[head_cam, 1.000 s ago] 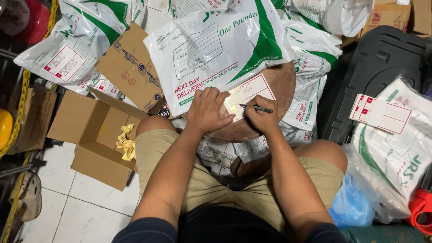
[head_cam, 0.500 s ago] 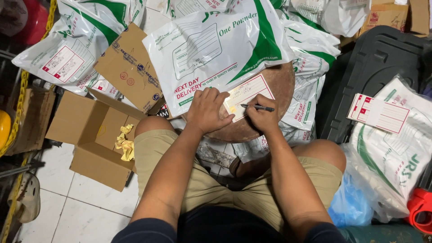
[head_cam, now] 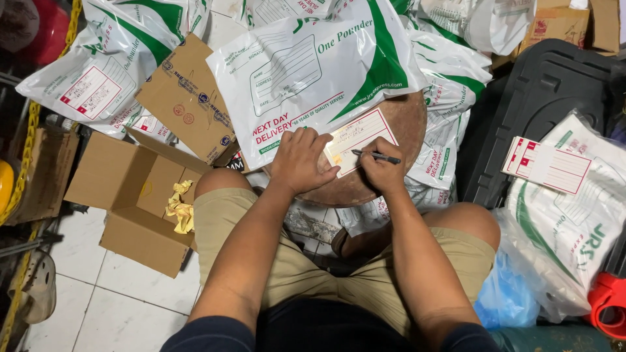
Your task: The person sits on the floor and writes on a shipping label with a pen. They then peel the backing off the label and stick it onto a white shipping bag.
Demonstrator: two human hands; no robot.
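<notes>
Round wooden board (head_cam: 398, 124) on lap: left hand (head_cam: 301, 160), fingers spread, flat on label (head_cam: 357, 139); right hand (head_cam: 383, 173) pinching pen (head_cam: 376, 156); white mailer bag (head_cam: 306, 72) beside.

The round wooden worktop (head_cam: 398, 124) has little bare room: a white-and-green courier pouch (head_cam: 313, 72) covers its 10-to-12 o'clock part, and the label slip (head_cam: 362, 140) lies at its centre under the left hand (head_cam: 301, 160) and the right hand (head_cam: 381, 171) with its pen (head_cam: 377, 156). Only the rim at 2 to 3 o'clock shows bare wood. More pouches crowd it at 1 and 4 o'clock. An open cardboard box (head_cam: 140, 195) blocks 9 o'clock, a black plastic crate (head_cam: 541, 85) blocks 3 o'clock. Free floor tiles (head_cam: 111, 300) lie at 7 o'clock.
</notes>
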